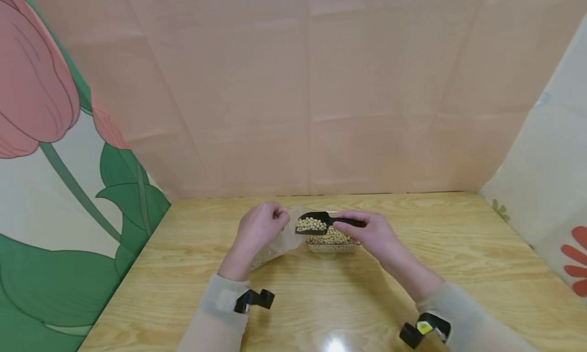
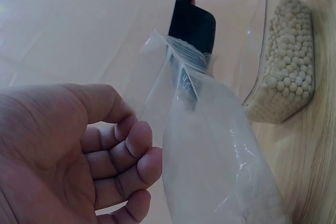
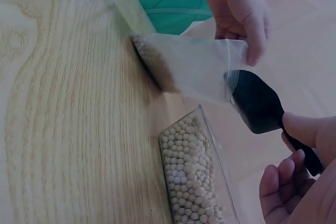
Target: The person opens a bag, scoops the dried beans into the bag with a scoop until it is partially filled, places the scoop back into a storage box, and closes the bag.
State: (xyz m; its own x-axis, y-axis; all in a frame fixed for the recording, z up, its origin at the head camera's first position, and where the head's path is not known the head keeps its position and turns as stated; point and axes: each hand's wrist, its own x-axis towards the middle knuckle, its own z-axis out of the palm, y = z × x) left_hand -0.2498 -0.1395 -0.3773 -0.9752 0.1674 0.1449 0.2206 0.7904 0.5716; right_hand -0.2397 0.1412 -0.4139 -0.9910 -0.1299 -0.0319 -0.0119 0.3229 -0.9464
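Observation:
My left hand [image 1: 262, 223] pinches the upper edge of a clear plastic bag [image 2: 207, 135] between thumb and finger, its other fingers curled. The bag leans at a slant, with pale round beans [image 3: 152, 61] gathered at its bottom. In my right hand [image 1: 373, 233] is the handle of a black scoop [image 3: 255, 100]. Pale beans [image 1: 311, 224] fill the scoop's bowl in the head view. The scoop's front end reaches into the bag's mouth, seen through the plastic in the left wrist view. Just below the scoop stands a clear rectangular container [image 1: 334, 248] of the same beans.
The wooden table [image 1: 302, 301] stretches around the bag and container. A plain pinkish sheet [image 1: 312, 112] hangs behind it. Flower-printed panels stand at the left [image 1: 55, 199] and right [image 1: 545, 189]. Both sleeves carry small black wrist devices.

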